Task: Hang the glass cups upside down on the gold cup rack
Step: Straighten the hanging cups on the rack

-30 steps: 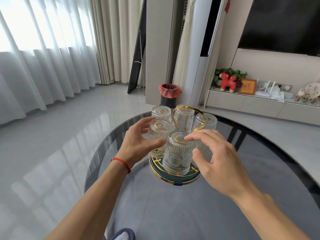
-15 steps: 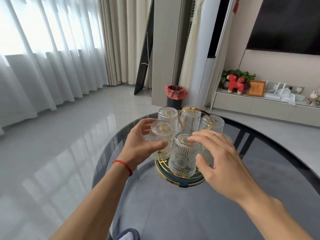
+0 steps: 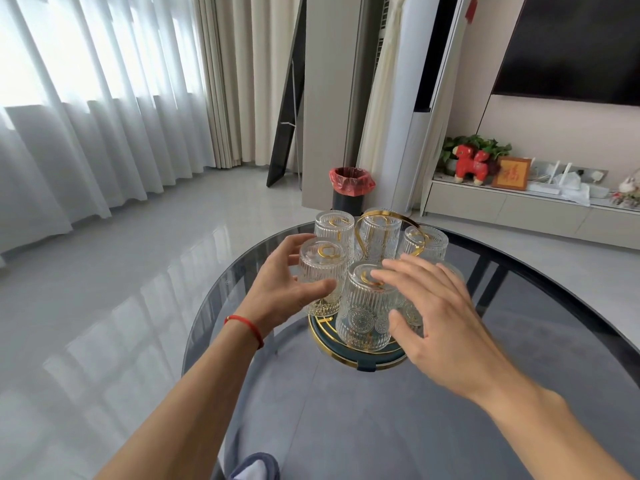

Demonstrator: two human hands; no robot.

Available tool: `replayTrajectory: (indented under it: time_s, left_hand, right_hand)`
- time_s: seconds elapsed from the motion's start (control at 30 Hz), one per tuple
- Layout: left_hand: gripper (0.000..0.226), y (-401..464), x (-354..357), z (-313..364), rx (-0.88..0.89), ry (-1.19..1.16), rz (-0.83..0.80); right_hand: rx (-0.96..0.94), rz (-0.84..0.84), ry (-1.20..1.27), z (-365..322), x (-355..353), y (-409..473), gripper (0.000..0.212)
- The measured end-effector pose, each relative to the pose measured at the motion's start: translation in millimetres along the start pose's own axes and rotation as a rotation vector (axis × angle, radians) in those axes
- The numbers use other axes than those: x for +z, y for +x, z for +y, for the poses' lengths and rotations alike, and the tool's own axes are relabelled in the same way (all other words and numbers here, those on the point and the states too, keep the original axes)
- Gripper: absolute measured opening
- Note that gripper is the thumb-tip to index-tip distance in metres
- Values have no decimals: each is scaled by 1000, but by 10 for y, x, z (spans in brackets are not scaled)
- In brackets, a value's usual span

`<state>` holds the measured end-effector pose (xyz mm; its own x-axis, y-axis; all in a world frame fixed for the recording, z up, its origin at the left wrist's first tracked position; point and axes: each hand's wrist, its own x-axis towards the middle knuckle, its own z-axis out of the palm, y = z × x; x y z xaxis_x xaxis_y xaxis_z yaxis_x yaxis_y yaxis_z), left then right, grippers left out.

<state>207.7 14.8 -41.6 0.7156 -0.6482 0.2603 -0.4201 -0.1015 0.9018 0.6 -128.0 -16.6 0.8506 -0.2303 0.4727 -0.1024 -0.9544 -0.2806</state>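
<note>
Five ribbed glass cups (image 3: 365,306) hang inverted on the gold rack (image 3: 360,355). Left hand (image 3: 287,289) cups one at its fingertips; right hand (image 3: 440,323) hovers spread over the nearest.

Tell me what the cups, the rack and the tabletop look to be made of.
Cups: clear pressed glass, by the see-through ribbed walls and embossed medallions. Rack: likely gold-finished metal, from the thin shiny loop handle; its dark teal base could be metal or plastic. Tabletop: smoked grey glass, glossy and translucent, with legs showing through.

The glass cups (image 3: 367,306) at frame centre are clear, ribbed and embossed. The cup rack (image 3: 358,358) is shiny gold metal on a dark teal base. The bench (image 3: 398,427) is smooth, glossy smoked glass. At left, the floor (image 3: 121,306) is polished, reflective tile.
</note>
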Motion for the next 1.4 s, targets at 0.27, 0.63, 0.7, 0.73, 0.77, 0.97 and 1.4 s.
replayTrajectory:
  time_s: [0.27,0.63,0.7,0.73,0.77,0.97,1.4]
  left_hand:
    - [91,3,-2,-12,-2,35,-23]
    - [46,-186,45,238,267,235,299]
    - [37,-331,144,380,450,357,405]
    - [34,-407,209,430,520,392,393]
    - [33,-475,282,457,565,418,344]
    - [56,-525,596,493,491,539,106]
    - [53,-519,600,435,436,811,115]
  right_hand:
    - [5,-10,-3,1,-25,4,52]
    - [14,-5,1,20,-37,8,53]
    - [24,-8,-3,23,-42,7,54]
    - [29,-6,-6,23,-45,10,54]
    - [34,-3,-9,23,-48,11,54]
    - [63,32,17,38,-84,18,54]
    - [106,85,73,87,-198,22,44]
